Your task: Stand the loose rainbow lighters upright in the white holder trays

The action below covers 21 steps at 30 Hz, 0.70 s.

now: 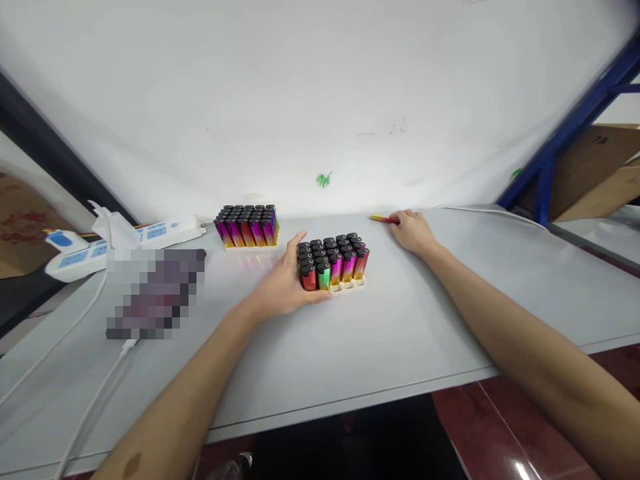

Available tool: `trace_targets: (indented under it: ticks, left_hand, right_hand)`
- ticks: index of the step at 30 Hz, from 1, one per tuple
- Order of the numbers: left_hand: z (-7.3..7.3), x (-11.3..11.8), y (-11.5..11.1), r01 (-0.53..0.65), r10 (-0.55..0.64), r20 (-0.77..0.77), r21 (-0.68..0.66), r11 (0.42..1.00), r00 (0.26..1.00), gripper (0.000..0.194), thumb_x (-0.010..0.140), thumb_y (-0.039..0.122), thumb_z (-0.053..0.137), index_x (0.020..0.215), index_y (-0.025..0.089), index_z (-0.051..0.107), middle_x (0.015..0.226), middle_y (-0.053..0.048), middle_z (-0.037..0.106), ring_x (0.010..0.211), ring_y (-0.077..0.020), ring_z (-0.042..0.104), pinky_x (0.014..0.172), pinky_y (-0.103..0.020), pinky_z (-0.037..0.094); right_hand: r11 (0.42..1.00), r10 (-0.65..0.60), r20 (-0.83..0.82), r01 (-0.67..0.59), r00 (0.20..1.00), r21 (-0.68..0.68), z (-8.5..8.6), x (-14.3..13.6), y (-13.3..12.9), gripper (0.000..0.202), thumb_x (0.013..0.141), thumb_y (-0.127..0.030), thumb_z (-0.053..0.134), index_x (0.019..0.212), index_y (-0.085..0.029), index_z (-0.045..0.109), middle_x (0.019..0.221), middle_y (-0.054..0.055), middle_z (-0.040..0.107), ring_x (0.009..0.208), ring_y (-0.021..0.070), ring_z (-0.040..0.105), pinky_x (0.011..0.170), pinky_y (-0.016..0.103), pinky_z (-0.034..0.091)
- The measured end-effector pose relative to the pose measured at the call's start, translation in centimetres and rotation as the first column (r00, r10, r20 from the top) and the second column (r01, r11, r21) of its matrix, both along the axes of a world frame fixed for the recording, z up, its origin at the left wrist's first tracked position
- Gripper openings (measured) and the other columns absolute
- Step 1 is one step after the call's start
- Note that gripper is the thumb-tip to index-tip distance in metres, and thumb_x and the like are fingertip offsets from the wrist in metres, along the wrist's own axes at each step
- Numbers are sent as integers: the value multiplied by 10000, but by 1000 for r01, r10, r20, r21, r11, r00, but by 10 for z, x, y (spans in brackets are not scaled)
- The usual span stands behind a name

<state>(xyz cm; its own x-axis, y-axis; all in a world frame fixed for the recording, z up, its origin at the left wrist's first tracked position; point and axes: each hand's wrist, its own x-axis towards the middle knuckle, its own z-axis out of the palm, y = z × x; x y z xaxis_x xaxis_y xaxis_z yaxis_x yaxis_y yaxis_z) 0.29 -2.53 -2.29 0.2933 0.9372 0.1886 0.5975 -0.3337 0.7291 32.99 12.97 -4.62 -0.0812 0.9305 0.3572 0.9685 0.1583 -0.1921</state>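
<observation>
My left hand (287, 287) is wrapped round the left side of a white tray (349, 287) of lighters, thumb along its near edge and fingers behind. Rows of upright lighters (335, 268) with black tops and shiny red, green, purple and gold bodies stand in it. A few slots show along its near right edge. Farther back on the right, my right hand (411, 229) closes over one end of a single red and yellow lighter (381, 218) lying on the table. My fingers hide the rest of it.
A second tray of lighters (247, 227) stands at the back left. Left of it are white power strips (163, 231), a blurred-out dark device (157, 293) and white cables (95, 400). A white wall (320, 100) rises behind the grey table (400, 333). Blue framing (545, 180) borders the right.
</observation>
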Motion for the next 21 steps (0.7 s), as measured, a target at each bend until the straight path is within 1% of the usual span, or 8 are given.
trace_targets:
  ticks: [4,7,9,11,13,15,18,21]
  left_hand:
    - [-1,0,1,-12,12,-34,-1,1000,999,1224,663,502,811,1558,252,14,1437,-182,463,1353,-378,440,1111,-593,350]
    - [-1,0,2,-12,12,-52,16,1000,999,1211,669,502,806,1559,247,25,1454,-187,447,1370,-388,413,1117,-610,330]
    - [-1,0,1,-29,30,-67,9,1000,997,1201,676,514,798,1559,262,24,1480,-179,422,1383,-392,394,1117,-613,327]
    - [0,1,0,-50,50,-78,-7,999,996,1200,679,522,795,1559,280,16,1500,-166,403,1393,-391,382,1117,-606,332]
    - [1,1,-1,-57,56,-79,-14,998,995,1196,681,518,796,1558,287,16,1508,-160,396,1397,-386,380,1120,-597,334]
    - [2,1,-2,-57,56,-76,-10,998,996,1192,681,512,798,1559,278,27,1511,-164,392,1400,-384,377,1127,-592,328]
    - [2,1,-3,-64,64,-79,6,998,995,1200,666,527,807,1561,266,51,1521,-175,373,1406,-389,365,1134,-589,316]
    - [2,0,-3,-60,61,-71,14,998,996,1210,658,550,808,1561,265,56,1518,-179,375,1407,-390,362,1138,-583,312]
  right_hand:
    - [1000,25,-126,-27,992,-11,6,-6,-25,338,898,-313,500,1097,-126,701,1094,168,664,1106,319,528,918,432,428]
    - [999,23,-433,-30,901,-11,13,-11,-46,289,866,-407,581,957,-163,706,992,106,699,962,259,596,841,386,451]
    - [999,49,-653,-47,755,20,19,-16,-58,293,836,-468,624,838,-178,663,929,70,705,875,215,617,809,355,464]
    - [993,102,-830,-106,548,53,24,-23,-68,318,819,-505,643,796,-194,586,878,47,696,809,183,625,761,329,487]
    - [978,117,-932,-201,342,49,28,-32,-75,330,812,-520,654,844,-224,511,779,5,662,670,153,607,644,304,499]
    - [954,90,-971,-299,223,20,29,-42,-82,347,807,-520,667,892,-255,459,635,-65,554,489,115,498,483,252,425]
    - [922,45,-979,-384,199,-35,29,-53,-90,363,818,-575,641,866,-253,482,538,-106,335,387,69,251,380,202,208]
    - [896,5,-984,-437,178,-75,29,-56,-93,497,847,-687,519,704,-211,501,510,-92,248,404,62,161,385,216,145]
